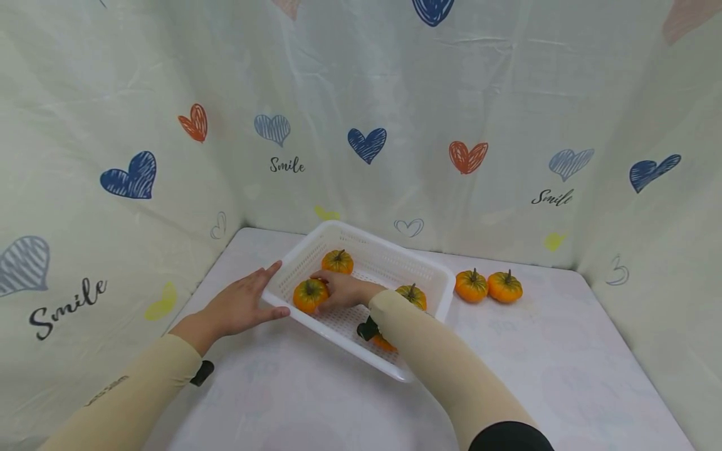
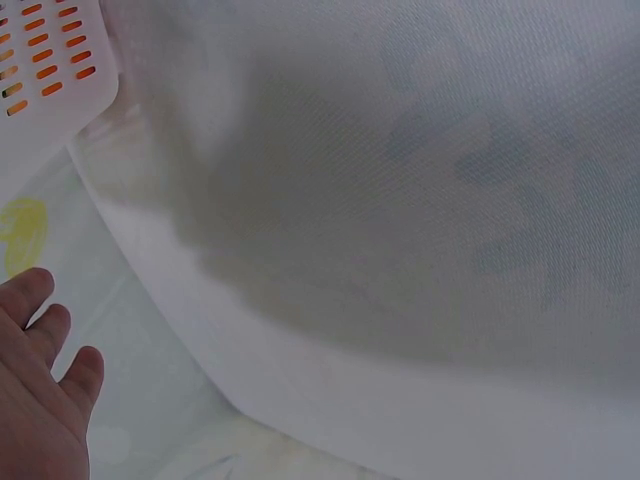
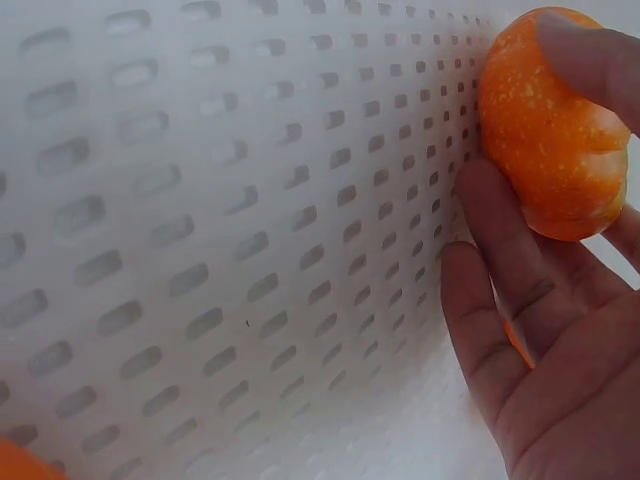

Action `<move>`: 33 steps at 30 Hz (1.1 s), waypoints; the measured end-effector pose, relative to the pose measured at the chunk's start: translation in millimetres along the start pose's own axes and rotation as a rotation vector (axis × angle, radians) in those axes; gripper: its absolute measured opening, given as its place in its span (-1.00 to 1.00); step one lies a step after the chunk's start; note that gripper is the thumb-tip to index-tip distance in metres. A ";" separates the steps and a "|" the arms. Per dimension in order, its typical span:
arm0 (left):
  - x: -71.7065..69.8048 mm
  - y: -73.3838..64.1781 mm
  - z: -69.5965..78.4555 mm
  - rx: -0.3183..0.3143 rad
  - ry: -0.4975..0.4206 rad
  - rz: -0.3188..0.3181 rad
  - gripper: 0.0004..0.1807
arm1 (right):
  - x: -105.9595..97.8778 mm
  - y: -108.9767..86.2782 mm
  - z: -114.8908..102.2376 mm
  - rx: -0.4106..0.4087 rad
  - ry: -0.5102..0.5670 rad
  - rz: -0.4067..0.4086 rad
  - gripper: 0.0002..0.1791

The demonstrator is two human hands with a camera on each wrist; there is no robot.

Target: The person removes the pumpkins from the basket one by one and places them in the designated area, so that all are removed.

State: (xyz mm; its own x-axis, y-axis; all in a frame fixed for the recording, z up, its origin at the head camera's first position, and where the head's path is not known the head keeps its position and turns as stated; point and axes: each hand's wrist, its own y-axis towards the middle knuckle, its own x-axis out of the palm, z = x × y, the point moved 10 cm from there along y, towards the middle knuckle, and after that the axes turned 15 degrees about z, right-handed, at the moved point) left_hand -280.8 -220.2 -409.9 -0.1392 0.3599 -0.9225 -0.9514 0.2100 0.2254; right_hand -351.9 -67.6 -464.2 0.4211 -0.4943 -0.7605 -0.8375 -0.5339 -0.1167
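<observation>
A white plastic basket (image 1: pixel 344 343) with slotted walls sits at an angle on the table. Inside it, my right hand (image 1: pixel 346 292) grips a small orange pumpkin (image 1: pixel 310 296) near the left end; the right wrist view shows thumb and fingers around this pumpkin (image 3: pixel 550 130). Just behind is another pumpkin (image 1: pixel 337 261). Two more pumpkins, one at the right side (image 1: pixel 413 294) and one at the near side (image 1: pixel 385 342), are partly hidden by my right forearm. My left hand (image 1: pixel 239 305) is spread at the basket's left corner, thumb and fingers at the rim.
Two small pumpkins, one nearer the basket (image 1: pixel 470 286) and one beside it (image 1: pixel 505 287), stand on the table to the right. A white cloth (image 1: pixel 507 376) covers the table. Curtains with printed hearts (image 1: pixel 367 145) hang behind and at both sides.
</observation>
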 end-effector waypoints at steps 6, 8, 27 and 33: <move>0.7 0.2 -0.9 -0.003 0.005 0.001 0.22 | 1.5 0.6 -0.4 -0.007 0.016 0.001 -0.04; 1.1 0.3 -0.8 -0.004 0.005 0.000 0.22 | 2.3 0.8 -0.1 -0.009 0.014 0.000 -0.03; -1.3 0.1 0.8 0.008 0.000 0.002 0.23 | -28.4 3.8 -11.0 -0.053 -0.011 0.102 -0.07; 0.7 1.1 -0.3 0.008 0.006 0.000 0.23 | -50.8 -1.0 -9.4 -0.027 0.000 0.172 -0.06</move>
State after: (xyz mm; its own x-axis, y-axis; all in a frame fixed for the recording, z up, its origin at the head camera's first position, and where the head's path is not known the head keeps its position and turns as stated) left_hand -282.1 -219.9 -410.3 -0.1410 0.3547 -0.9243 -0.9492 0.2169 0.2280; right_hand -369.3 -48.4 -419.4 0.2726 -0.5797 -0.7679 -0.8874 -0.4599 0.0321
